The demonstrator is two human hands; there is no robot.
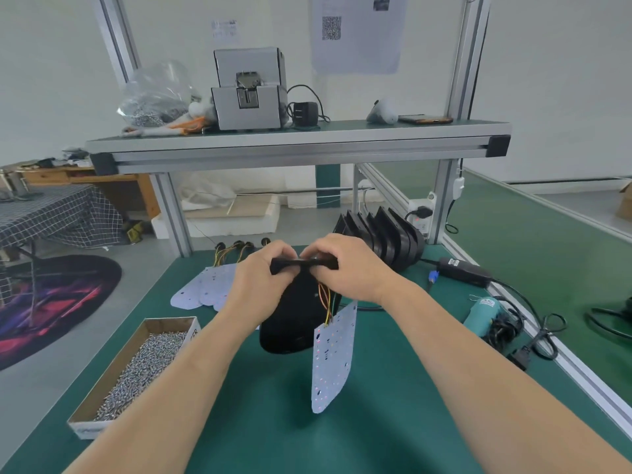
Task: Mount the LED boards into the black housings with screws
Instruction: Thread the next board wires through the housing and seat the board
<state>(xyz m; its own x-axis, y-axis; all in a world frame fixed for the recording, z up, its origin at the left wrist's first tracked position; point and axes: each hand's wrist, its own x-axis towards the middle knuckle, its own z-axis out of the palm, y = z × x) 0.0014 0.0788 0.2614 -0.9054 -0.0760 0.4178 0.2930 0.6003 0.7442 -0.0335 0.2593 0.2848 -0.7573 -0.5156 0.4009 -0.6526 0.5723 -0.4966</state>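
I hold a black housing (290,319) up on end above the green mat. My left hand (263,282) and my right hand (345,265) both grip its top edge, fingers curled over it. A white LED board (331,364) hangs below my right wrist from coloured wires (326,302) that run into the housing. More white LED boards (201,289) lie flat behind my left hand. A stack of black housings (383,237) stands on edge at the back right. A cardboard box of screws (136,364) sits at the left.
A teal electric screwdriver (484,314) with tangled black cable lies at the right beside a power adapter (465,270). On the shelf (297,140) above stand a grey screw feeder (249,94) and a bag of screws (157,97). Aluminium posts frame the bench.
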